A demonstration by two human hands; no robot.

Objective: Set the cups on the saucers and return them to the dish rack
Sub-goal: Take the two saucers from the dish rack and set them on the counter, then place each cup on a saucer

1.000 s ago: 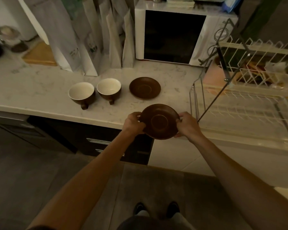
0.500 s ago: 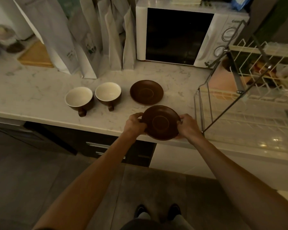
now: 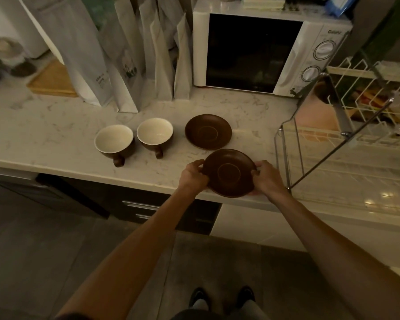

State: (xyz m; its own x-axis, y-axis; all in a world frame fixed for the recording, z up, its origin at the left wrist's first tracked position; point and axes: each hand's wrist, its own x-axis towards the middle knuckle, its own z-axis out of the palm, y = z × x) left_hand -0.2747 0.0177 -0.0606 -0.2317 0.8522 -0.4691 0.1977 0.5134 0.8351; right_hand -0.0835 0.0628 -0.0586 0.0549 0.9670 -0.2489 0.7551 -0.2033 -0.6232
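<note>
Blurred brand lettering, unreadable, on microwave (image 3: 261, 51)

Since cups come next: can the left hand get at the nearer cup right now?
Probably not yet: the left hand and right hand both grip the saucer. Once freed, nothing stands between it and the cup.

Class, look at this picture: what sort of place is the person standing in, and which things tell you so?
Most likely a home kitchen. A microwave stands at the back of a marble-look countertop, a wire dish rack sits at the right, and cups and saucers are laid out on the counter.
</note>
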